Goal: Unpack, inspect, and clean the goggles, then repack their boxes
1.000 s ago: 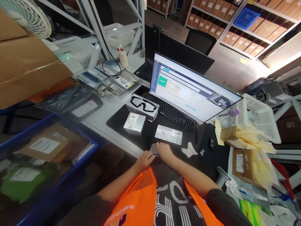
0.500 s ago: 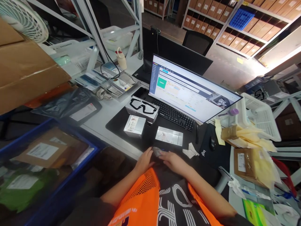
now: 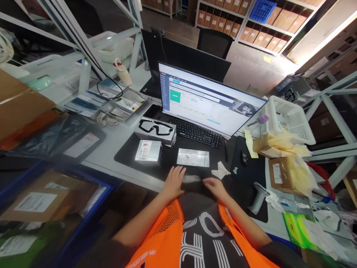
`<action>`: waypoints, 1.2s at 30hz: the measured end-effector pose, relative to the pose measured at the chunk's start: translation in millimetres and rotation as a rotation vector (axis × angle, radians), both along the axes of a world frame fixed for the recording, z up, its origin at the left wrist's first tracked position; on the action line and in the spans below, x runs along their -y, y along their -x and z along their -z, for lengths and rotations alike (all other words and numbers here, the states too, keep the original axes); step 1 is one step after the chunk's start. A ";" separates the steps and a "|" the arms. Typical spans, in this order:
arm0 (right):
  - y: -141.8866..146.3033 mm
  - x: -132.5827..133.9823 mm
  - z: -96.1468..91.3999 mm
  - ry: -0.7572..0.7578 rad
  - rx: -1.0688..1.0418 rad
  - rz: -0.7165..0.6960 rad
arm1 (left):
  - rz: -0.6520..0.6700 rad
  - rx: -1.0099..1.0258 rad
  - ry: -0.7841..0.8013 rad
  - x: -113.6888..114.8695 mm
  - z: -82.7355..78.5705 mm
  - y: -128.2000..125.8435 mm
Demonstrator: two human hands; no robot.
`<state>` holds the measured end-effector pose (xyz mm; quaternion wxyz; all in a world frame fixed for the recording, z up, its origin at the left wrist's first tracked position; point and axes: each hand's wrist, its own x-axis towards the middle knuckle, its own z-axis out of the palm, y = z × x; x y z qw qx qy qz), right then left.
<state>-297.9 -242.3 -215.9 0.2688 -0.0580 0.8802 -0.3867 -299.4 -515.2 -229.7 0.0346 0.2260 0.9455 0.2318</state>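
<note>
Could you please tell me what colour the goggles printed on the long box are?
Black, on the light grey long box; the head view shows it.

We see a matt black desk mat (image 3: 131, 154) on the smooth pale table (image 3: 111, 139). Between our fingers (image 3: 178, 172) lies a small crinkled, shiny clear-plastic wrapper (image 3: 192, 179). At twelve o'clock from it sits a glossy silver tray-like box (image 3: 193, 158); at ten o'clock, a glossy printed cardboard box (image 3: 155, 128). At three o'clock lies a matt brown cardboard parcel (image 3: 281, 173) under filmy yellow plastic. Our vest (image 3: 164, 238) is orange mesh cloth.
</note>
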 end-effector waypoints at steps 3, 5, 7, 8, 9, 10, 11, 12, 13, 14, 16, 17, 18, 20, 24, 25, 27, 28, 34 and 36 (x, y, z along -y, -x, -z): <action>-1.1 -3.6 12.9 -0.143 0.003 0.056 | -0.026 0.035 0.017 -7.3 1.1 5.3; -0.6 0.8 19.1 -0.219 0.006 0.018 | -0.032 0.062 0.024 -11.3 3.0 4.8; 2.2 8.6 23.0 -0.294 0.000 -0.033 | -0.030 0.084 0.022 -14.1 4.3 2.6; 4.3 12.4 23.9 -0.332 -0.003 -0.054 | -0.026 0.094 0.018 -14.9 4.5 1.5; 6.7 15.5 24.1 -0.368 -0.006 -0.072 | -0.019 0.103 0.011 -15.0 4.6 0.7; 9.2 17.3 23.6 -0.398 -0.008 -0.087 | -0.013 0.113 0.003 -14.7 4.6 0.3; 11.5 17.7 22.3 -0.421 -0.015 -0.099 | -0.009 0.123 -0.007 -13.8 4.7 0.5; 13.4 16.7 20.2 -0.439 -0.029 -0.106 | -0.006 0.134 -0.018 -12.5 4.8 1.3; 14.8 14.3 17.6 -0.451 -0.050 -0.108 | -0.005 0.144 -0.031 -10.9 5.1 2.9; 15.5 10.9 14.6 -0.458 -0.077 -0.107 | -0.006 0.154 -0.046 -9.2 5.6 5.0; 15.4 2.7 8.7 -0.460 -0.130 -0.097 | -0.012 0.173 -0.081 -5.9 7.1 10.6; 14.8 -0.9 6.7 -0.455 -0.145 -0.097 | -0.018 0.180 -0.099 -4.5 8.1 13.7; 14.0 -3.7 5.5 -0.447 -0.146 -0.102 | -0.024 0.187 -0.115 -3.2 9.0 16.8; 12.8 -5.3 6.7 -0.427 -0.114 -0.122 | -0.033 0.199 -0.143 -0.9 10.9 22.3; 14.6 7.1 19.3 -0.420 -0.035 -0.126 | -0.041 0.221 -0.164 4.5 12.7 29.6; 15.7 11.5 22.6 -0.425 -0.025 -0.119 | -0.040 0.224 -0.159 5.9 12.3 30.5; 17.4 17.9 27.0 -0.421 -0.003 -0.116 | -0.027 0.230 -0.139 7.9 10.0 30.8; 17.6 18.7 27.5 -0.408 0.011 -0.124 | -0.013 0.231 -0.123 8.1 8.2 30.1; 12.5 -9.4 0.7 -0.251 0.130 -0.243 | 0.098 0.218 -0.003 -1.0 -3.6 19.8; 15.0 -12.9 -16.7 -0.207 0.138 -0.280 | 0.105 0.215 0.030 -4.4 -5.7 17.5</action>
